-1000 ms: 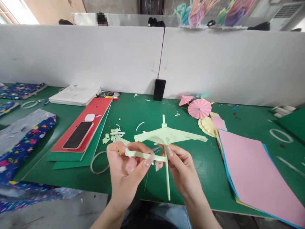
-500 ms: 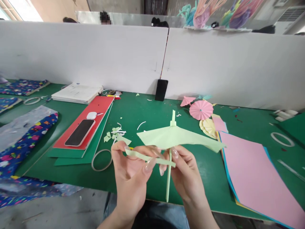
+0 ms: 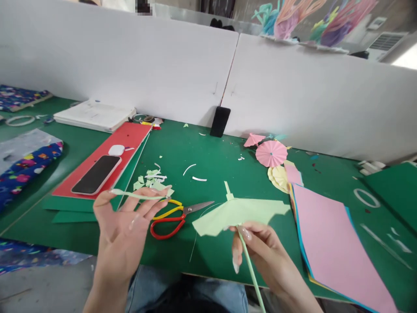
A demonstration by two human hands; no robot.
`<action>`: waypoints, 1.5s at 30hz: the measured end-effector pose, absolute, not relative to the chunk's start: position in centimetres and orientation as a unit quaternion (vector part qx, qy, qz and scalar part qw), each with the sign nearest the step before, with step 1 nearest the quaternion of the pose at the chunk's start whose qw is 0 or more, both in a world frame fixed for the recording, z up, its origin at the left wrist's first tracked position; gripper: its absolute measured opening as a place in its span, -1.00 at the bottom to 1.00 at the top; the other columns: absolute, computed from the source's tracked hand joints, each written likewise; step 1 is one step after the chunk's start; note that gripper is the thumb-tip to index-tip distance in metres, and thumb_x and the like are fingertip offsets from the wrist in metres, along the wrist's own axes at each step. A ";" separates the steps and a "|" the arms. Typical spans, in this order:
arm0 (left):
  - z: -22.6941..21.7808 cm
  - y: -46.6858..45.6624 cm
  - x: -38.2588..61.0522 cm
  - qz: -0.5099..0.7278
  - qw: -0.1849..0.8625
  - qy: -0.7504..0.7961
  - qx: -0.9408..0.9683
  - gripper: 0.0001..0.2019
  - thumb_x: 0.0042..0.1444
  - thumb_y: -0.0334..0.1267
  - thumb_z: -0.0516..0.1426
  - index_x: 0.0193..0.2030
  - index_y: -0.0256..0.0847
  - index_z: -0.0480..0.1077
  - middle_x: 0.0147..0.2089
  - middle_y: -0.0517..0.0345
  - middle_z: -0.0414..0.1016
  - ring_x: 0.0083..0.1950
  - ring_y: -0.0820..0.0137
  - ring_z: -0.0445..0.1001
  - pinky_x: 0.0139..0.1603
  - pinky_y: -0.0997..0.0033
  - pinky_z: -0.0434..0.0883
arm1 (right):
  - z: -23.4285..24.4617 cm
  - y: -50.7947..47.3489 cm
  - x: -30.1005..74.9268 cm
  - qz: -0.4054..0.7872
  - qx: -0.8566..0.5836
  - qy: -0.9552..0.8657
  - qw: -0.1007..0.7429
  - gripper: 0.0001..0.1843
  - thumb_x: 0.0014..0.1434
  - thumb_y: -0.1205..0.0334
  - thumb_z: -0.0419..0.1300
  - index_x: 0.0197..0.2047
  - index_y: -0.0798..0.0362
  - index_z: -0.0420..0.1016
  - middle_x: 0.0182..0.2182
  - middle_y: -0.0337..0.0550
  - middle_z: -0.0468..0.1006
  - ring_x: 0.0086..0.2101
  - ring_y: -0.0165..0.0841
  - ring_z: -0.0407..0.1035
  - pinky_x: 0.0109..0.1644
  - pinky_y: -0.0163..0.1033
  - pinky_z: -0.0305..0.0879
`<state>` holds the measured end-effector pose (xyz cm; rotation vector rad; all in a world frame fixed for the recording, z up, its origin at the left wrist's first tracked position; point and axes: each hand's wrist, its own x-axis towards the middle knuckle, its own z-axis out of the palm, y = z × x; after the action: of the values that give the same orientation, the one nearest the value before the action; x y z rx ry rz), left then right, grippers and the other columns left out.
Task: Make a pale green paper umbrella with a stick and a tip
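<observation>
Above the green surface (image 3: pixel 215 156), the right hand (image 3: pixel 265 250) pinches the slim stem (image 3: pixel 249 264) of a flared paper canopy (image 3: pixel 241 211) (both pale green), while the splayed left hand (image 3: pixel 125 232) seemingly grips a narrow strip (image 3: pixel 140 196).

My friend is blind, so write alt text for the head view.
Right hand holds a pale green paper umbrella by its stick over a green table; left hand holds a paper strip. Red-and-yellow scissors lie between them.

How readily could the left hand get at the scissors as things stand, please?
Probably yes: the scissors lie close beside the left hand, their red handle uncovered, though that hand carries a pale green strip it might need to set aside first.
</observation>
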<state>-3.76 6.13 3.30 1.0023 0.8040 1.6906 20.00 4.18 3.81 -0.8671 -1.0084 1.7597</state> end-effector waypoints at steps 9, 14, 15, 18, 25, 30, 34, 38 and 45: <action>3.0 7.1 -1.8 0.605 0.498 0.370 0.499 -0.27 0.10 -0.32 0.19 0.24 0.20 -0.19 0.03 0.04 0.40 0.00 0.18 0.49 -0.02 0.05 0.49 | 2.8 1.5 20.3 0.676 -0.424 -0.473 0.373 -0.67 -0.05 -0.16 0.31 -0.32 -0.12 0.62 -0.51 -0.10 0.60 -0.48 -0.17 0.49 -0.32 -0.15 0.44; -0.7 9.5 -3.3 0.518 0.363 0.519 0.575 -0.66 0.11 -0.23 0.17 0.03 -0.06 0.24 -0.04 0.06 0.40 0.06 0.21 0.39 0.02 0.14 0.41 | 3.5 2.7 20.5 0.724 -0.420 -0.476 0.272 -0.63 0.21 0.02 0.14 -0.50 0.00 0.60 -0.57 -0.10 0.57 -0.51 -0.33 0.45 -0.36 -0.25 0.37; -1.7 9.7 -3.7 0.478 0.316 0.564 0.594 -0.72 0.11 -0.20 0.16 -0.02 -0.08 0.30 -0.06 0.07 0.42 0.04 0.20 0.38 0.03 0.12 0.37 | 3.6 3.0 20.7 0.720 -0.420 -0.477 0.278 -0.64 0.22 0.05 0.13 -0.49 0.00 0.60 -0.58 -0.12 0.56 -0.52 -0.35 0.43 -0.36 -0.26 0.35; -4.0 9.1 -4.8 0.395 0.289 0.602 0.631 -0.82 0.13 -0.15 0.13 -0.14 -0.10 0.39 -0.14 0.10 0.48 -0.03 0.19 0.40 -0.03 0.17 0.35 | 3.8 3.3 21.2 0.710 -0.420 -0.479 0.300 -0.67 0.24 0.09 0.12 -0.45 0.00 0.60 -0.58 -0.14 0.55 -0.50 -0.36 0.44 -0.34 -0.27 0.33; -1.0 7.3 -4.5 0.421 0.488 0.478 0.596 -0.70 0.29 -0.12 -0.08 -0.02 -0.08 0.40 -0.26 0.14 0.49 -0.28 0.39 0.45 -0.29 0.45 0.37 | 3.6 3.0 20.4 0.733 -0.415 -0.479 0.248 -0.69 0.23 0.10 0.15 -0.46 0.06 0.56 -0.54 -0.13 0.56 -0.48 -0.41 0.44 -0.34 -0.32 0.31; 0.3 6.7 -2.1 0.375 0.518 0.431 0.637 -0.74 0.26 -0.15 -0.01 -0.04 -0.14 0.42 -0.40 0.20 0.36 -0.38 0.46 0.30 -0.32 0.47 0.28 | 4.0 3.0 20.2 0.766 -0.422 -0.439 0.208 -0.65 0.21 0.07 0.17 -0.45 0.17 0.52 -0.55 -0.14 0.53 -0.52 -0.50 0.42 -0.38 -0.41 0.29; -0.1 6.3 -1.3 0.304 0.664 0.344 0.590 -0.74 0.17 -0.04 0.09 -0.18 -0.21 0.35 -0.42 0.27 0.22 -0.44 0.52 0.16 -0.45 0.54 0.16 | 4.6 2.8 20.3 0.767 -0.430 -0.449 0.158 -0.58 0.19 -0.01 0.17 -0.47 0.20 0.49 -0.58 -0.14 0.50 -0.54 -0.51 0.39 -0.38 -0.39 0.31; 0.0 7.1 -1.7 0.225 0.677 0.287 0.640 -0.66 0.12 -0.02 0.15 -0.43 -0.22 0.18 -0.49 0.33 0.12 -0.48 0.55 0.05 -0.52 0.55 0.05 | 5.4 2.5 20.1 0.755 -0.446 -0.467 0.115 -0.53 0.17 -0.08 0.16 -0.50 0.19 0.48 -0.59 -0.14 0.49 -0.52 -0.48 0.38 -0.35 -0.34 0.32; 0.2 8.2 -2.3 0.198 0.619 0.146 0.745 -0.68 0.28 -0.10 -0.03 -0.46 -0.21 0.13 -0.53 0.32 0.05 -0.49 0.53 0.04 -0.47 0.50 0.07 | 6.2 2.3 19.7 0.775 -0.475 -0.412 0.064 -0.58 0.12 -0.06 0.23 -0.44 0.19 0.47 -0.57 -0.16 0.52 -0.56 -0.52 0.40 -0.39 -0.40 0.32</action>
<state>-2.32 8.19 0.18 1.7146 0.3366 0.4545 19.73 2.34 6.18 -1.4335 -1.2441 2.3418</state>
